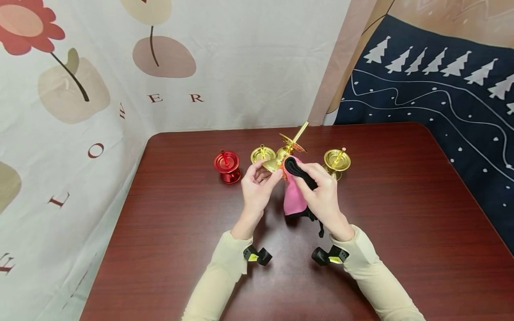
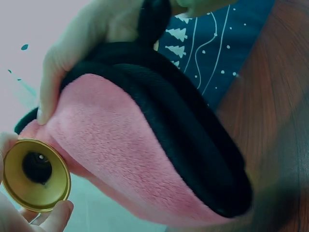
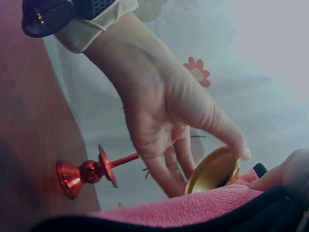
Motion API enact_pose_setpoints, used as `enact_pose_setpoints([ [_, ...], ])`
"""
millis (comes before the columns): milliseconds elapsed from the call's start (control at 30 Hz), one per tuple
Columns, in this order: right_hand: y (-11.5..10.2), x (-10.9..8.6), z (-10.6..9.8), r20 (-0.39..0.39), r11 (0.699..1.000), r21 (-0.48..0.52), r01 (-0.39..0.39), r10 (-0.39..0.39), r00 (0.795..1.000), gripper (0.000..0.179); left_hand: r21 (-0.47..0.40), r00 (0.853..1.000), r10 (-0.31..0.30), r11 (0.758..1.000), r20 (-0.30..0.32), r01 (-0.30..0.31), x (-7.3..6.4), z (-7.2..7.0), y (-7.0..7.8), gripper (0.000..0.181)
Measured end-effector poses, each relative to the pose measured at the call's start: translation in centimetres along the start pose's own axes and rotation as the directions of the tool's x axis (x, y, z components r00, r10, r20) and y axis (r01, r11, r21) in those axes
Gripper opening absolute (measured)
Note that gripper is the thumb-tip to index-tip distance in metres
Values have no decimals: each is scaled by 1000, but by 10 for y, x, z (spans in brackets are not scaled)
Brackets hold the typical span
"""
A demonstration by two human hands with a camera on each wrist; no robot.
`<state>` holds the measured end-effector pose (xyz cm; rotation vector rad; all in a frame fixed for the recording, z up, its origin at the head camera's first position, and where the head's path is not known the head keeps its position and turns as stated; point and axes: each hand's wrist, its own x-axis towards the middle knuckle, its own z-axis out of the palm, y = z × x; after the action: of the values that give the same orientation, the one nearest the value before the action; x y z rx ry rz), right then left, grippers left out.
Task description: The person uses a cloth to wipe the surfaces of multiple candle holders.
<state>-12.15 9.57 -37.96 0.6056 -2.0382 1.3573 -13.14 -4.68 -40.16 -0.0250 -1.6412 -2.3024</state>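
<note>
My left hand (image 1: 257, 185) grips a gold candle holder (image 1: 293, 145) by the rim of its flared base, tilted with its spike up and to the right. The hollow underside of the base (image 2: 36, 175) faces the left wrist camera. In my right hand (image 1: 321, 189) is a folded pink cloth with black edging (image 1: 294, 196), pinched between thumb and fingers. The cloth lies against the holder's stem and hangs down below it. In the right wrist view, my left thumb and fingers hold opposite sides of the gold base (image 3: 212, 169).
A red candle holder (image 1: 226, 166) stands to the left on the brown table (image 1: 172, 249). Another gold holder (image 1: 261, 154) is behind my left hand, and a third (image 1: 337, 160) stands right of my right hand. Printed fabric (image 1: 257, 58) hangs behind the table.
</note>
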Motion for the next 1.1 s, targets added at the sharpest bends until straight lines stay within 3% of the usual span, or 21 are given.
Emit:
enact_pose_setpoints([
  [367,15,-5,-1,76,983,-25,-184,186,980,22,4,999,-36,999,-3,36,-1,0,3,42],
  [633,20,-2,-2,92,946,-39,-323,325,941,23,-48,999,-2,999,50,5,-3,1,3,42],
  [867,15,-1,-3,47,959,-41,-281,283,958,25,3,997,7,1000,78,-7,0,-1,1,39],
  [933,4,2,-4,44,962,-54,-266,269,962,25,29,995,-20,999,96,17,1,-1,2,37],
  [1100,7,-1,-4,52,969,-83,-233,237,970,25,103,984,-134,987,119,122,7,-2,5,36],
])
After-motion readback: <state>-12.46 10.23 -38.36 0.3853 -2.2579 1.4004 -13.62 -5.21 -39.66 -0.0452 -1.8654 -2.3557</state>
